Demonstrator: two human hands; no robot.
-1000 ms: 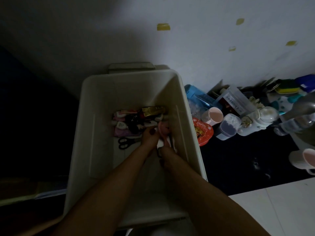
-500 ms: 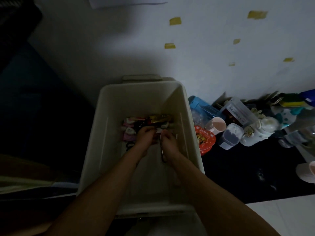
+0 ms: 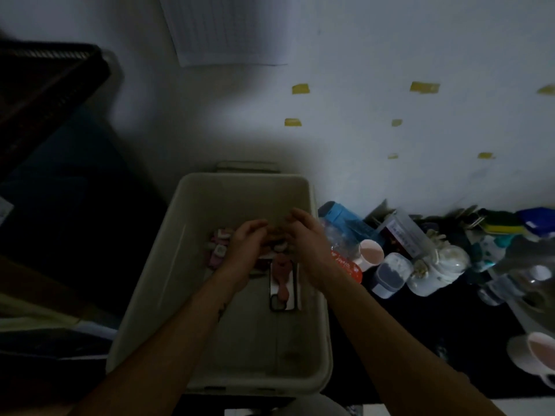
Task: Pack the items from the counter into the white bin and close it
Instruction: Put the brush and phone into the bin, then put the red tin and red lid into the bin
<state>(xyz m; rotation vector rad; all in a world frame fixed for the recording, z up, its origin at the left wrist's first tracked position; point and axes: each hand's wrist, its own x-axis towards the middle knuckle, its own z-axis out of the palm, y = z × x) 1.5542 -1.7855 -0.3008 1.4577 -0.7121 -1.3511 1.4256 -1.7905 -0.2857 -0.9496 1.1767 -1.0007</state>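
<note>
While most of the clutter waits on the dark counter (image 3: 420,340), the white bin (image 3: 150,295) sits open at the counter's left edge, its far rim close to the wall, presumably so things can be lifted across in short moves. One bin is in view; a pale slab behind its far rim may be the lid, though that cannot be confirmed. Both of the person's arms reach over the near rim. The left hand (image 3: 244,249) and right hand (image 3: 306,240) hover close together above a pile of small pink and white items (image 3: 218,250) at the bin's far left, fingers loosely curled; motion blur hides whether either holds anything. One phone-shaped case (image 3: 283,285) lies flat on the bin floor near the right wall, a pink brush-like piece resting on it, probably laid low to leave room above. Outside the right rim, counted as far as the gloom allows: one blue container (image 3: 336,213), one red-lidded tub (image 3: 348,265), two pink-lined cups (image 3: 371,253), the second at the counter's near right corner, and one clear measuring jug (image 3: 405,232). By this reckoning the packing is barely begun.
</note>
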